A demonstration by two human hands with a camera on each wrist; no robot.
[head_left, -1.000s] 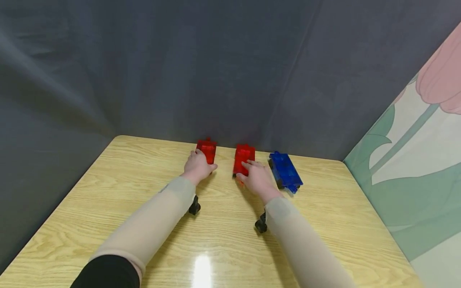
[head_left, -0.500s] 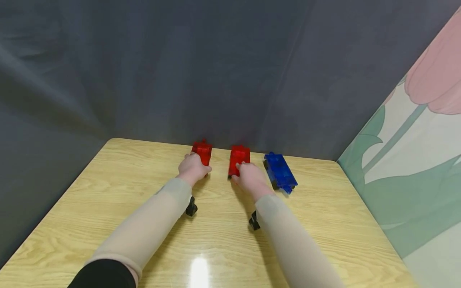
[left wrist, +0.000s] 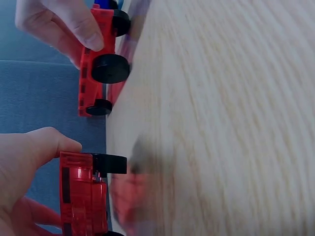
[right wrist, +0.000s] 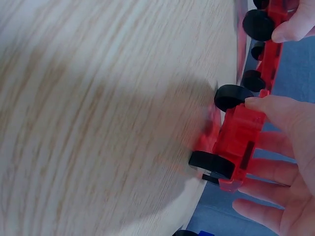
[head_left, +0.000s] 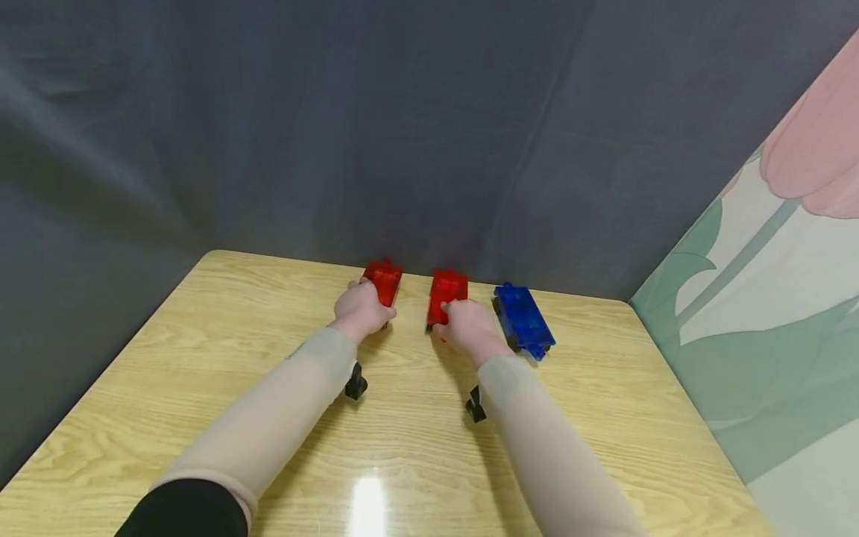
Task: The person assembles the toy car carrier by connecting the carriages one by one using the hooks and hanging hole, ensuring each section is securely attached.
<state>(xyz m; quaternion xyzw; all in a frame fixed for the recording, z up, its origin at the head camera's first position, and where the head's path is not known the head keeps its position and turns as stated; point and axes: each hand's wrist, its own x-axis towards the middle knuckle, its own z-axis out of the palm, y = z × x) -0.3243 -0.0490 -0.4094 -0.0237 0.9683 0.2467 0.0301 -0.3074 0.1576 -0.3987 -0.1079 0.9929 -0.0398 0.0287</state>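
Left hand (head_left: pixel 360 307) is pinching one red car (head_left: pixel 385 276), centre of head view; right hand (head_left: pixel 470 326) is pinching a second red car (head_left: pixel 448 288), just right. One blue car (head_left: pixel 524 317) is sitting farther right on desk (head_left: pixel 416 418).

red cars (head_left: pixel 385 279) (head_left: pixel 447 287): 2 | blue car (head_left: pixel 525 316): 1 | hands (head_left: pixel 361 307) (head_left: pixel 471 328): 2 | table (head_left: pixel 416 432): 1

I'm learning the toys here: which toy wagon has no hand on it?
The blue toy wagon, rightmost of the three. The left hand grips the left red wagon, the right hand the middle red wagon.
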